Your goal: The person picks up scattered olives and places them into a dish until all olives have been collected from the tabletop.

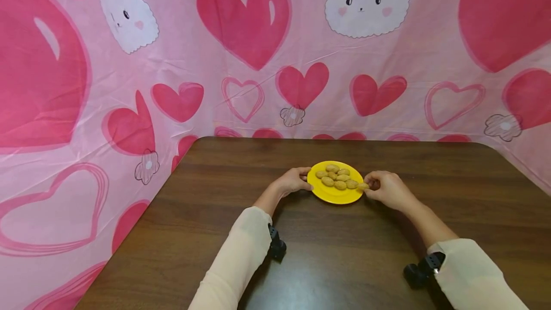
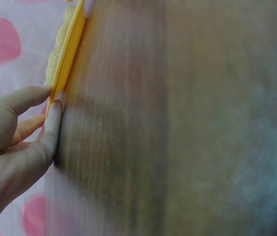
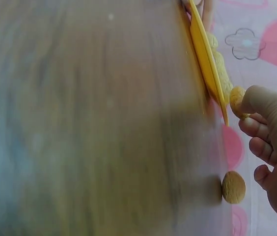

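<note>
A yellow plate (image 1: pixel 337 197) sits on the brown table, with several tan, oval, rough-skinned nuts (image 1: pixel 327 181) clustered on it. My left hand (image 1: pixel 294 180) pinches the plate's left rim; in the left wrist view that hand (image 2: pixel 18 132) has its digits on both sides of the thin edge. At the right rim, my right hand (image 1: pixel 391 190) pinches one tan nut (image 1: pixel 363 186) between thumb and fingers. The right wrist view shows this nut (image 3: pixel 237 102) close beside the plate's edge (image 3: pixel 212 64).
Another brown oval nut (image 3: pixel 234 187) lies on the table near my right hand, outside the plate. The wooden table (image 1: pixel 206 233) ends in front of a pink cloth (image 1: pixel 301 47) with hearts and rabbit faces. Each wrist carries a small black camera (image 1: pixel 277 244).
</note>
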Action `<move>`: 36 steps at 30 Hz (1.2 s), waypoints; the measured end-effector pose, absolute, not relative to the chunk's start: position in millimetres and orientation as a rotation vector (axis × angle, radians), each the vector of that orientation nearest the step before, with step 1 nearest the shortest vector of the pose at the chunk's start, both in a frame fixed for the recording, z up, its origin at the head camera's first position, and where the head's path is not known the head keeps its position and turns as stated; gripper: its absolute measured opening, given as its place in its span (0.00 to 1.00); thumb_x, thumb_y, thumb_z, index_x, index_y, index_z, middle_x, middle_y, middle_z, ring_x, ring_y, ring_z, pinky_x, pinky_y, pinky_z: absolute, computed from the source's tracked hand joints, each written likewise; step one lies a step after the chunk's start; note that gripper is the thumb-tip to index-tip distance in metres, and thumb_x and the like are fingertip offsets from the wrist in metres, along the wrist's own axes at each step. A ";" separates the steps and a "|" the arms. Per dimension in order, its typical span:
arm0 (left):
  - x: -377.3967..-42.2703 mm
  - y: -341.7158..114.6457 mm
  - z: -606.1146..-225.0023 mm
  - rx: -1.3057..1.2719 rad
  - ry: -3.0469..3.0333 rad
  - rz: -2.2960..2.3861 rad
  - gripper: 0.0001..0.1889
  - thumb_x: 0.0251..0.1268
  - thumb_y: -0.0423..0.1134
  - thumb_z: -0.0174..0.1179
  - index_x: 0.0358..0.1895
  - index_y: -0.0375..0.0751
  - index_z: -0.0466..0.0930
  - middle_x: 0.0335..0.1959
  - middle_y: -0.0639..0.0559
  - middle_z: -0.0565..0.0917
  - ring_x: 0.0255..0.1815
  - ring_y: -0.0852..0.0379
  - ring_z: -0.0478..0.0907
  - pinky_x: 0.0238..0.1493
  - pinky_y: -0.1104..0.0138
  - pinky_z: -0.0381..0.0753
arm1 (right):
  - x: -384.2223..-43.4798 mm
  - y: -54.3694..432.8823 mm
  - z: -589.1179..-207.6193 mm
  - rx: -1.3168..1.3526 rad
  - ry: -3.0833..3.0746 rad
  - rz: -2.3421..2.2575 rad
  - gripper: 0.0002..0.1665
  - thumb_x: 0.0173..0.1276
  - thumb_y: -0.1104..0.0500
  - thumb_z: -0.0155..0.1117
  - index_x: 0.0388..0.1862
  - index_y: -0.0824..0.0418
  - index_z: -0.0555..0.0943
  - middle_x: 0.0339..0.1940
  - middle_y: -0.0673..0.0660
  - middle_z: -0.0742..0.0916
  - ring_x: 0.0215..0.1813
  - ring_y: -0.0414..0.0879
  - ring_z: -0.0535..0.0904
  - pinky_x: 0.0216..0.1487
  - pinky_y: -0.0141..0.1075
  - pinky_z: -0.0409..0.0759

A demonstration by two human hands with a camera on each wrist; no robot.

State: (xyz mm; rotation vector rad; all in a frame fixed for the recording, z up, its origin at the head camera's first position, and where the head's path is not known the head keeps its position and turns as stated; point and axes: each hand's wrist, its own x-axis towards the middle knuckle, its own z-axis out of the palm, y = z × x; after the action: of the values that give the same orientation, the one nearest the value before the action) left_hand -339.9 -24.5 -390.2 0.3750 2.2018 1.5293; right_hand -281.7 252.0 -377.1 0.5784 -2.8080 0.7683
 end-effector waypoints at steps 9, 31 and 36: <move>-340.7 -25.3 -391.3 0.373 2.195 1.536 0.36 0.53 0.21 0.61 0.68 0.32 0.58 0.56 0.40 0.73 0.49 0.52 0.73 0.49 0.66 0.76 | -285.2 236.4 -378.5 0.610 -2.804 0.780 0.09 0.51 0.64 0.69 0.32 0.64 0.79 0.25 0.51 0.78 0.29 0.45 0.71 0.30 0.37 0.72; -338.1 -24.7 -389.7 0.380 2.204 1.545 0.35 0.54 0.21 0.61 0.68 0.32 0.58 0.57 0.39 0.73 0.51 0.52 0.73 0.49 0.66 0.77 | -293.5 190.1 -380.0 0.688 -2.859 0.800 0.09 0.52 0.61 0.70 0.33 0.62 0.81 0.24 0.49 0.77 0.30 0.45 0.69 0.31 0.36 0.70; -338.1 -24.8 -389.8 0.375 2.210 1.539 0.35 0.54 0.21 0.60 0.68 0.32 0.59 0.57 0.40 0.73 0.51 0.52 0.73 0.49 0.66 0.76 | -295.0 183.5 -380.8 0.708 -2.860 0.776 0.09 0.52 0.61 0.71 0.32 0.61 0.82 0.25 0.49 0.78 0.30 0.44 0.70 0.32 0.36 0.71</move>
State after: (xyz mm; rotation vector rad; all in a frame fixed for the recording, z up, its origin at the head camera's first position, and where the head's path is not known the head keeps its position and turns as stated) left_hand -338.1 -24.8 -389.8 0.3755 2.2104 1.5386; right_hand -295.0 183.5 -380.8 0.7076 -2.8600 0.7763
